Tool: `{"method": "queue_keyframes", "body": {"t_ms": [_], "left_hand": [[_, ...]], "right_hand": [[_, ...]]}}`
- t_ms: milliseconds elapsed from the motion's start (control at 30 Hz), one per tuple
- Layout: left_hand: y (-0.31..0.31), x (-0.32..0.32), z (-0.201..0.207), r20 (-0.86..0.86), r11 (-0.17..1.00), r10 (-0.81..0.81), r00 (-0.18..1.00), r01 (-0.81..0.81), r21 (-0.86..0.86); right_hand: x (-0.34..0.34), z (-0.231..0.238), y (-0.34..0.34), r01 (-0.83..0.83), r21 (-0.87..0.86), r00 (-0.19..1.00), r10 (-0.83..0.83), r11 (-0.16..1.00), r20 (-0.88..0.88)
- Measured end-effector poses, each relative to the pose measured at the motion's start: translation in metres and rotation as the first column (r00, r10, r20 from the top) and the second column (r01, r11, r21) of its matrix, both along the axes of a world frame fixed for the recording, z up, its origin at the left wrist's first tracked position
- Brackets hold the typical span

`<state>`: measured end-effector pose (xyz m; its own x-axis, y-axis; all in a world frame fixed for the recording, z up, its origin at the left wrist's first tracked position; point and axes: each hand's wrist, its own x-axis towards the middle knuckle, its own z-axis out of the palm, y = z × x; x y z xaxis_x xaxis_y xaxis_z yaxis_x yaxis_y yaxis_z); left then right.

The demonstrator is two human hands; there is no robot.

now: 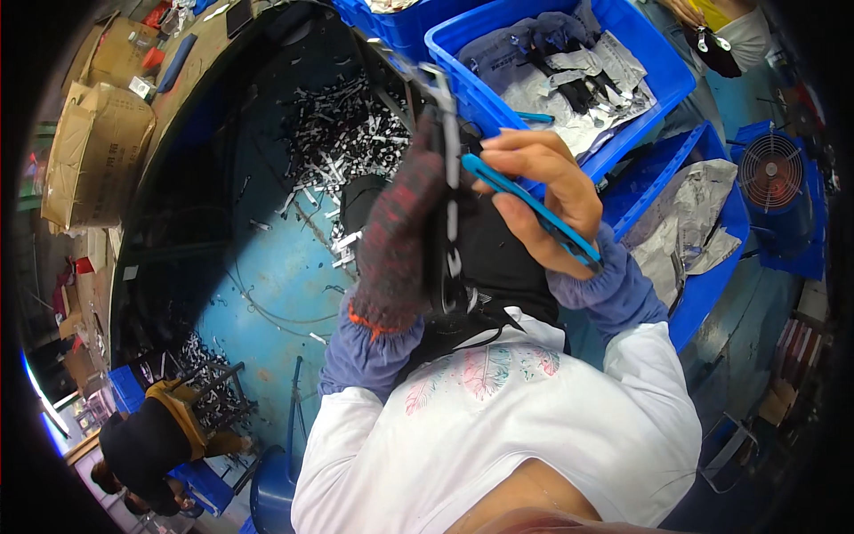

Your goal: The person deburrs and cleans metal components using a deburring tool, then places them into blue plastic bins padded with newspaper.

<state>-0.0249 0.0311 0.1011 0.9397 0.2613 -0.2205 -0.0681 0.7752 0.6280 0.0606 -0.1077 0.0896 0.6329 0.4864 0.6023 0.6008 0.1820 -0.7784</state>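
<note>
The gloved left hand (396, 231) had its grip clamped on a blurred dark-and-silver strip (452, 165) before the person's body. The bare right hand (553, 191) had its grip closed around a teal tool (534, 210), its tip near the strip. Beyond stood a blue bin (673, 78).

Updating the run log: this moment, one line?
Left hand: gloved, at thin black-silver strip | right hand: bare, holding slim blue tool | beyond: blue plastic crate
</note>
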Motion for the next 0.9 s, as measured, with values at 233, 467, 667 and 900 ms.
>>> {"method": "queue_keyframes", "body": {"t_ms": [233, 467, 667, 900], "left_hand": [[0.0, -0.018, 0.005, -0.114, 0.958, -0.15, 0.982, 0.173, 0.23], [0.008, -0.015, 0.001, -0.164, 0.919, -0.213, 0.963, 0.254, 0.3], [0.003, -0.011, -0.008, -0.225, 0.957, -0.222, 0.949, 0.256, 0.135], [-0.016, -0.001, -0.045, 0.195, 0.497, 0.189, 0.962, -0.265, 0.827]], "right_hand": [[0.025, -0.003, -0.015, -0.074, -0.007, 0.963, 0.074, 0.997, 0.26], [0.03, 0.006, -0.019, -0.074, -0.139, 0.948, 0.113, 0.988, 0.297], [0.02, -0.01, -0.015, -0.02, -0.164, 0.996, 0.034, 0.986, 0.086], [-0.005, -0.007, 0.019, 0.145, -0.105, 0.989, -0.147, 0.984, -0.017]]}}
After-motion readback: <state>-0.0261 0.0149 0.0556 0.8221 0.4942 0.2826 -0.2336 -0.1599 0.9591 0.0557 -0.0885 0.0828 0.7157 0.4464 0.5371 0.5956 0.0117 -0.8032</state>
